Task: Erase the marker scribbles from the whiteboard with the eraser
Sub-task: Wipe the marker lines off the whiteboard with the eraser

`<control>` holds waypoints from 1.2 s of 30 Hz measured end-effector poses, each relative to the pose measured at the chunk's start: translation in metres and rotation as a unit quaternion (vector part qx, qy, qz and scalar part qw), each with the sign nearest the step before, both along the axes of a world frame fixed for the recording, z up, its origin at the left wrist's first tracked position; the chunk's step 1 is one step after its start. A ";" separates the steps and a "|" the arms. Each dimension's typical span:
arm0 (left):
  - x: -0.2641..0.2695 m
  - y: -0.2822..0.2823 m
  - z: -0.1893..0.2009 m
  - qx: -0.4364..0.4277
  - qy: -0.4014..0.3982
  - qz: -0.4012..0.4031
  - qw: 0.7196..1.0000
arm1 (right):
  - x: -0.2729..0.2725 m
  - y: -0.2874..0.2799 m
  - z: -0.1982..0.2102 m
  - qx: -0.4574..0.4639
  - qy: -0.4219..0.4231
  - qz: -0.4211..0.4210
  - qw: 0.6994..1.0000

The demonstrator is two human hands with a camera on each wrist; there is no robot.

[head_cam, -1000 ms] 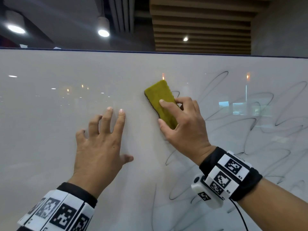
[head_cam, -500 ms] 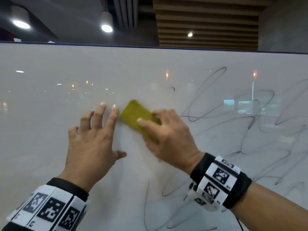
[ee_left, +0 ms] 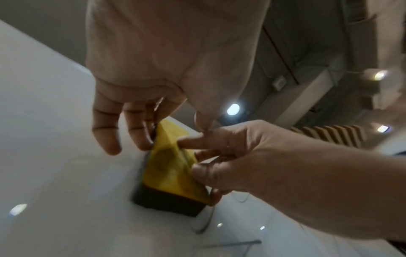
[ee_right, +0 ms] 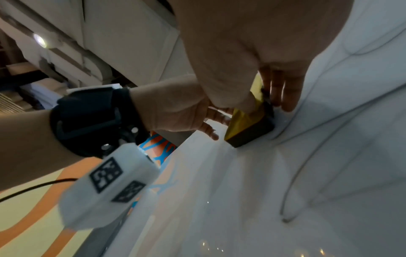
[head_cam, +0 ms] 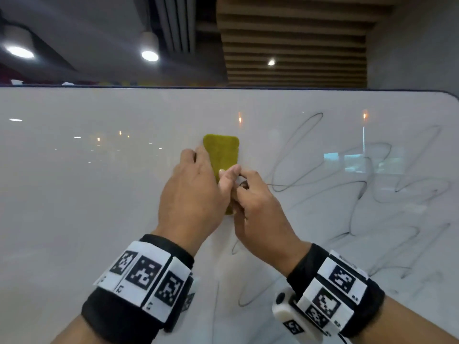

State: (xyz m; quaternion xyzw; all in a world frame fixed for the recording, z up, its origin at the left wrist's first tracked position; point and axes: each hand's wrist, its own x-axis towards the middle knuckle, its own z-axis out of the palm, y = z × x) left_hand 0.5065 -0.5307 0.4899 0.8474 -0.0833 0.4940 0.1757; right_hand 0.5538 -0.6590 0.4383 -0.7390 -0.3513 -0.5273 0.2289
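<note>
A yellow-topped eraser with a dark felt base stands upright against the whiteboard. My left hand holds its left edge, fingers against the side and thumb across the yellow top. On the other side my right hand grips it, thumb on the yellow top and fingers down the far side. Grey marker scribbles loop across the board to the right of and below the hands. The lower half of the eraser is hidden behind the hands.
The board's dark top edge runs just above the eraser and curves down at the right corner. Ceiling lamps shine above it. A thin cable trails from the left wrist band.
The right hand swept the tilted eraser down-left toward the left fingers, then brought it upright. The left hand lifted off the board and closed on the eraser's left side.
</note>
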 end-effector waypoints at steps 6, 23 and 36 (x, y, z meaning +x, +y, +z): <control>0.009 -0.004 0.003 0.100 -0.035 0.134 0.985 | -0.018 -0.038 0.013 -0.147 -0.025 -0.030 0.988; 0.030 -0.026 -0.032 0.207 -0.138 0.154 0.956 | 0.022 -0.146 0.153 -0.067 0.016 -0.233 0.970; 0.035 -0.043 -0.047 0.201 -0.150 0.133 0.959 | 0.021 -0.141 0.138 -0.071 0.004 -0.260 0.963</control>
